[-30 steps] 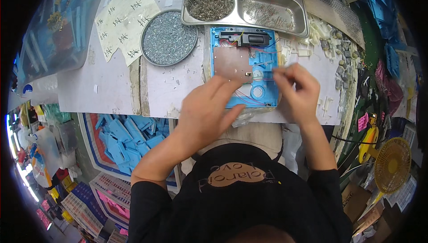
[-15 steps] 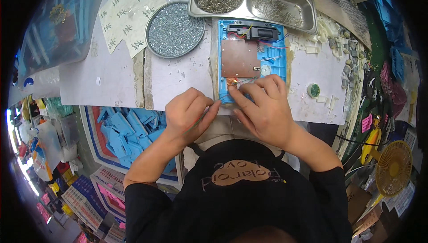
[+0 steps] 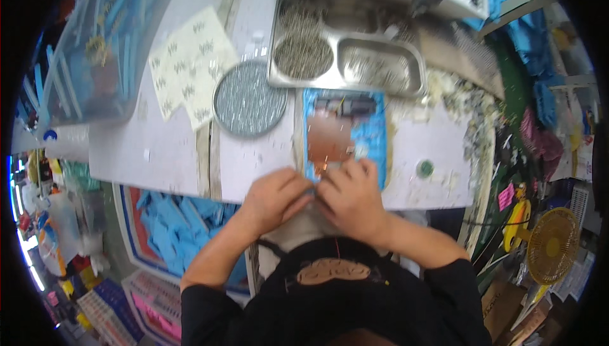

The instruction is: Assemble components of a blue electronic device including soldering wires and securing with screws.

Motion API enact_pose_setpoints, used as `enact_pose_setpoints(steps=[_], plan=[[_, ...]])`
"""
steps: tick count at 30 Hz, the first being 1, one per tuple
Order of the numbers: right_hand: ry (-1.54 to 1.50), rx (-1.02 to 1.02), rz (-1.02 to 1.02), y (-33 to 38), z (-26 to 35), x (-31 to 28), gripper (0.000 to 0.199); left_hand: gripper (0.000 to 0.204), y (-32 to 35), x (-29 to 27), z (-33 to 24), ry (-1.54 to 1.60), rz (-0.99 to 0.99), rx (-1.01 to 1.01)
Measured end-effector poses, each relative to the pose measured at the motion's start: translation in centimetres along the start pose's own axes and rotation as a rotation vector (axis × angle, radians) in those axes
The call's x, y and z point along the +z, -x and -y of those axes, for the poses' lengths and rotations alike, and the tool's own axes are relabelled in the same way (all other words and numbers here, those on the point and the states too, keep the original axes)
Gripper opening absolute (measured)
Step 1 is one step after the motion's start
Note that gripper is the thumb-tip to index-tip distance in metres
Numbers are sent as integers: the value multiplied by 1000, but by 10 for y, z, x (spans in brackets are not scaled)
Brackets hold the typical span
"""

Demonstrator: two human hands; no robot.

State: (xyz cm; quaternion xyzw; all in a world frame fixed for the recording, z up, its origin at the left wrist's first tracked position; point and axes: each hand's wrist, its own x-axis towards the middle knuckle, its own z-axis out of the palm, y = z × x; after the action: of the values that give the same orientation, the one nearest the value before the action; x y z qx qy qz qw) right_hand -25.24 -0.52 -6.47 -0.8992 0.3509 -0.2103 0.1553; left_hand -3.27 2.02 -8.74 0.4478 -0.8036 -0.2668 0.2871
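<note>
A shallow blue plastic casing [image 3: 379,136] lies near the desk's [image 3: 158,165] near edge, right of its middle. Inside it a brown board [image 3: 328,139] takes up the left side, with a black module [image 3: 346,106] along the far end. A small coppery patch [image 3: 319,168] shows just below the board's near left corner.

The left hand [image 3: 274,201] and the right hand [image 3: 352,197] come together at the casing's near left corner, fingers curled, the right one covering part of the casing's near edge. The picture is blurred here, so I cannot tell whether the fingertips pinch anything between them.

Just beyond the casing's far edge sits a steel compartment tray [image 3: 374,89] with small metal pieces in it. Left of the casing is a round dish [image 3: 244,135] full of small silvery pieces, and next to it a pale sheet [image 3: 190,66] with dark marks. A translucent bin [image 3: 120,114] stands at the desk's far left corner. Toward the right edge lie a small green round object [image 3: 424,168] and scattered pale bits [image 3: 444,98].

Below the desk's near edge, on the left, a crate [image 3: 127,219] holds blue plastic parts [image 3: 181,225].
</note>
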Motion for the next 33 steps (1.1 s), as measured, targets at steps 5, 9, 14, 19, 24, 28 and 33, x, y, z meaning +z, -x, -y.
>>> enact_pose_setpoints(steps=[5, 9, 14, 19, 24, 28, 33], plan=[[-310, 37, -146, -11, -88, -70, 13, 19, 1, 0, 10, 81, -11, 69], [-152, 336, -594, -82, -191, -152, 14, 16, -6, -6, 8, 102, 54, 39], [265, -1, -710, -185, -270, -187, 16, 18, -10, -8, 8, 110, 78, 44], [101, -98, -386, -226, -324, -209, 26, 21, -6, -5, 8, 120, 70, -1], [643, -126, -697, -210, -290, -181, 15, 25, 0, 1, 10, 128, 56, -36], [463, 13, -645, -213, -309, -202, 28, 25, -6, 1, 10, 136, 52, -12], [43, 268, -526, -217, -303, -239, 17, 22, -4, -2, 5, 126, 43, -53]])
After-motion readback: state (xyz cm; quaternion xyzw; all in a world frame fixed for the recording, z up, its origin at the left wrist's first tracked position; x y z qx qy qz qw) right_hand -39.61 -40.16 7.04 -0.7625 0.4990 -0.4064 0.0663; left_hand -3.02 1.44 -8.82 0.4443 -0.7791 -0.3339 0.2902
